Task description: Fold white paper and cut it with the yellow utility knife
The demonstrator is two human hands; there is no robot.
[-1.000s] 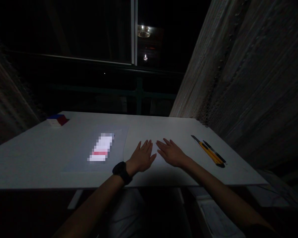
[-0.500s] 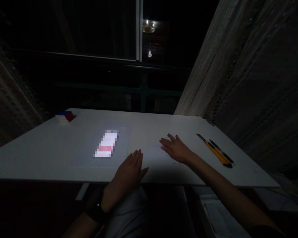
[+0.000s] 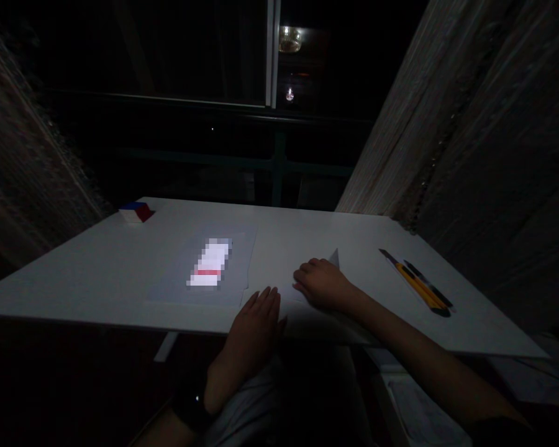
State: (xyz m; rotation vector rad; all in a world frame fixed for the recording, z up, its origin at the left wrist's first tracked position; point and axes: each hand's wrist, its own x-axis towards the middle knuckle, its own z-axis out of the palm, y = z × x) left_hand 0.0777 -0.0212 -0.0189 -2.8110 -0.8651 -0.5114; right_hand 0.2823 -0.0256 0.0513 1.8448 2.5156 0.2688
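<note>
My left hand (image 3: 256, 326) lies with fingers stretched out and side by side at the table's front edge, on or beside a white sheet of paper. Its wrist wears a dark watch (image 3: 193, 400). To the right, my right hand (image 3: 323, 284) is closed, its fingers curled down on the sheet of paper (image 3: 335, 257). One pointed corner of that paper stands up behind the knuckles; most of the sheet is hidden or blends into the white table. What the fingertips pinch is hidden under the hand.
On the white table (image 3: 88, 273), a lit, blurred phone (image 3: 210, 264) rests on white paper (image 3: 172, 282) at left. A red, blue and white cube (image 3: 136, 212) sits at the back left. At right lie a yellow utility knife (image 3: 419, 285) and a dark pen (image 3: 431, 284). Curtains (image 3: 386, 118) hang behind.
My right hand has gone from spread flat to curled, and a paper corner now sticks up behind it. My left hand stays at the table edge. The whole view has shifted slightly.
</note>
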